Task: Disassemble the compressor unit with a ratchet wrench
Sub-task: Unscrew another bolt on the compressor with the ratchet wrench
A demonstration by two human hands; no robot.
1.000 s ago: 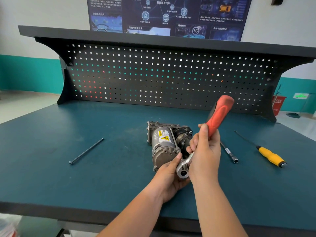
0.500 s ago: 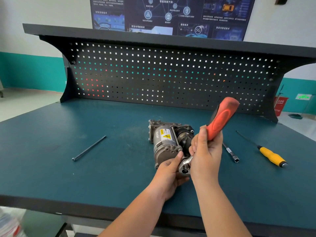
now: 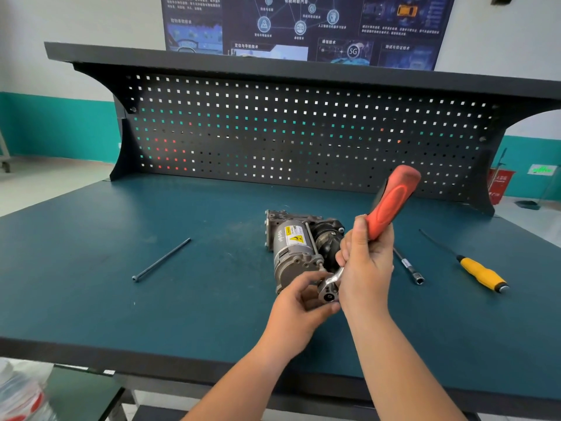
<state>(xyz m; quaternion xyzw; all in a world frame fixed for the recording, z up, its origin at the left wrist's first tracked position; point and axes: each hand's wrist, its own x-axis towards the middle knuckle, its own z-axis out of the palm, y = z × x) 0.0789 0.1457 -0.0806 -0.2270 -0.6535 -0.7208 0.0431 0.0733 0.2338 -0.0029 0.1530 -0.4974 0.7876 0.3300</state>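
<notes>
Ratchet wrench (image 3: 391, 205): handle was red-orange with a black strip, head bright chrome. Compressor unit (image 3: 291, 238): grey cast metal with a black section on its right, plus a white label carrying a yellow warning triangle. Bench top (image 3: 91, 284) was dark teal with a black front edge. Pegboard (image 3: 303, 132) was black, with a regular grid of small square holes showing white, teal and some red. Screwdriver (image 3: 482, 273): yellow handle, black shaft. Long bolt (image 3: 161, 259) dark grey. Extension bar (image 3: 408, 265) silver. Wall (image 3: 54, 86) white over a teal band. Poster (image 3: 303, 25) dark blue, pale blue graphics.
</notes>
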